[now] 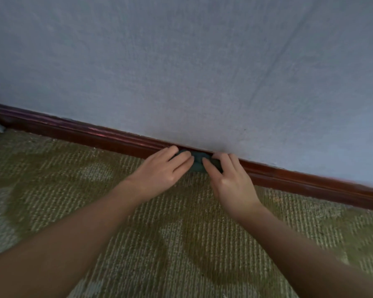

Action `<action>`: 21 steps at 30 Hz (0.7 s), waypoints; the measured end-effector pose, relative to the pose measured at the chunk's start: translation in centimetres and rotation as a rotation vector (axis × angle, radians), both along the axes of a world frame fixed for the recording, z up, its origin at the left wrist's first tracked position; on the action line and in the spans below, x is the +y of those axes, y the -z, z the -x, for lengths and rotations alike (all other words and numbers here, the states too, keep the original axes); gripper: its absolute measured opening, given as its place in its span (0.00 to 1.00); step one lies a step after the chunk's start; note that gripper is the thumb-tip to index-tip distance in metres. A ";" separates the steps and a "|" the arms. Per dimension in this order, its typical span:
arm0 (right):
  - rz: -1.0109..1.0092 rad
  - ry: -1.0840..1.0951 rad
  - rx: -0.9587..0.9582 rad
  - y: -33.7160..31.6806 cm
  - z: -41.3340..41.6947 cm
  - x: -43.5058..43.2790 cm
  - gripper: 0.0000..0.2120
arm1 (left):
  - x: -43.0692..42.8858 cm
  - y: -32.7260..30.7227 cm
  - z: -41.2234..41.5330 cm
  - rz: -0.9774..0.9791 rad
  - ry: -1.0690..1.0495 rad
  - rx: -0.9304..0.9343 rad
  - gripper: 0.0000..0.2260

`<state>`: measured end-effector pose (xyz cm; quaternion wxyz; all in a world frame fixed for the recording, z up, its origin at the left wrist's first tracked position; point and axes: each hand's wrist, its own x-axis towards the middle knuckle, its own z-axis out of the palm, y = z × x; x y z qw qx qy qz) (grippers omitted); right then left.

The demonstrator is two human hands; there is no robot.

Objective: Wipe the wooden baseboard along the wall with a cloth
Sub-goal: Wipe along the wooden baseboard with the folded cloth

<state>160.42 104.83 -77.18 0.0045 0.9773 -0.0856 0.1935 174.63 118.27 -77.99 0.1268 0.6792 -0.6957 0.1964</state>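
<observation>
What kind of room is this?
Probably a carpeted room, in a home or hotel: patterned green carpet, dark wooden baseboard, textured pale wall. Nothing else in view narrows it down.

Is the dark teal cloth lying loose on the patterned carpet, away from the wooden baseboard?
No, the dark teal cloth sits against the reddish-brown wooden baseboard, with the left hand and the right hand both on it.
</observation>
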 end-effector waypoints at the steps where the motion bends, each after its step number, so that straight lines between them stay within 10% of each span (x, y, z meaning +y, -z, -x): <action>1: -0.010 0.006 -0.017 0.1 -0.6 0.2 0.20 | 0.1 -0.1 -0.4 0.009 -0.016 0.001 0.13; 21: 0.079 -0.127 -0.031 2.4 -0.6 -1.1 0.20 | -0.4 2.2 -0.6 0.095 0.004 0.064 0.10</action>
